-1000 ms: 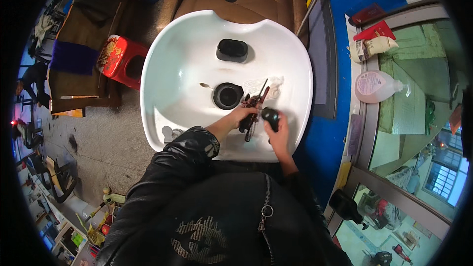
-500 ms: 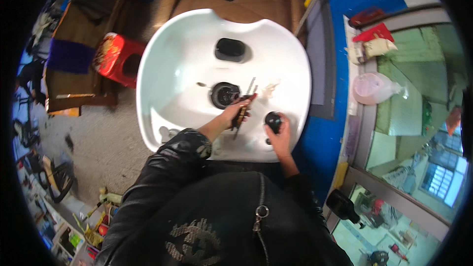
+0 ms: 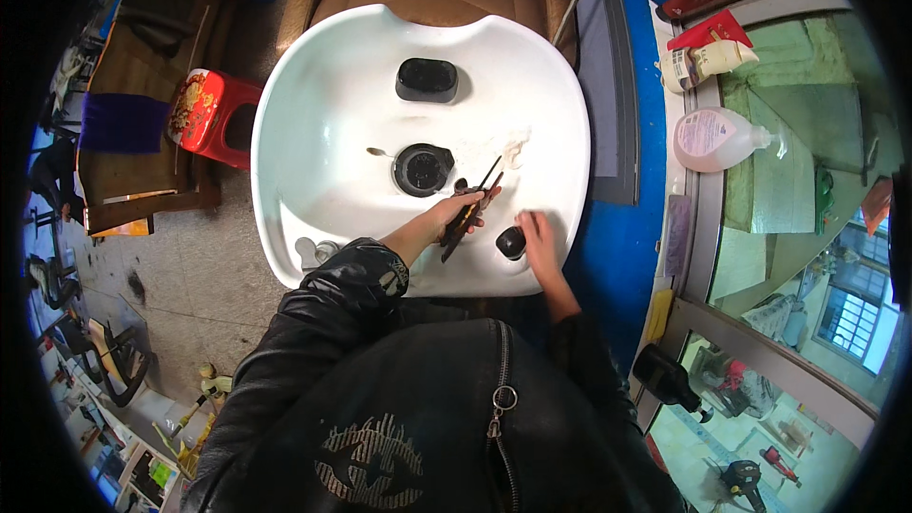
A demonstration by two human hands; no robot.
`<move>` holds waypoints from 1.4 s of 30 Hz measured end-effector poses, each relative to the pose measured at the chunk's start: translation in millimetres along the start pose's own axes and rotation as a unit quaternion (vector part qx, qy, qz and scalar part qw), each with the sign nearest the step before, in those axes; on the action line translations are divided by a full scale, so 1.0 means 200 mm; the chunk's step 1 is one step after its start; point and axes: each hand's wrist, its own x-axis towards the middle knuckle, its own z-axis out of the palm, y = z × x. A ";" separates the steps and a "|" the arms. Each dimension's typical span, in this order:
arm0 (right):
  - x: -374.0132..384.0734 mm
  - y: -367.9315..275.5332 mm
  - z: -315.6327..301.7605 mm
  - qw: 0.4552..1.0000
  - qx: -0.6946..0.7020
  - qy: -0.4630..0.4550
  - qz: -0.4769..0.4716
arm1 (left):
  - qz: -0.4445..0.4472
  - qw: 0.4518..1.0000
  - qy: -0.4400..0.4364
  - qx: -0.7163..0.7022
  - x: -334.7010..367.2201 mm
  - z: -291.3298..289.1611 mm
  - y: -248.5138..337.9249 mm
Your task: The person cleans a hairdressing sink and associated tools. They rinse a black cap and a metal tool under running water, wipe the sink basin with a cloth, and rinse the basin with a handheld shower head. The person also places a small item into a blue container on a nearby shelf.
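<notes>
While the left hand point(image 3: 461, 212) clasps a bundle of slim dark tools point(image 3: 457, 233) over the glossy white basin point(image 3: 323, 123), a rounded black object point(image 3: 510, 244) sits just left of the right hand point(image 3: 541, 245). That hand's grip is unclear.
</notes>
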 end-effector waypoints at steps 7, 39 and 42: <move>0.31 -0.21 0.22 0.965 -0.046 -0.126 0.227 | -0.051 0.987 0.107 0.105 0.00 0.00 -0.01; 0.37 -0.16 0.42 0.875 0.380 0.038 0.298 | 0.196 0.930 0.310 0.006 -0.05 -0.08 0.03; 0.38 -0.19 0.45 0.867 0.386 -0.056 0.309 | 0.204 0.957 0.195 0.070 -0.11 -0.02 0.06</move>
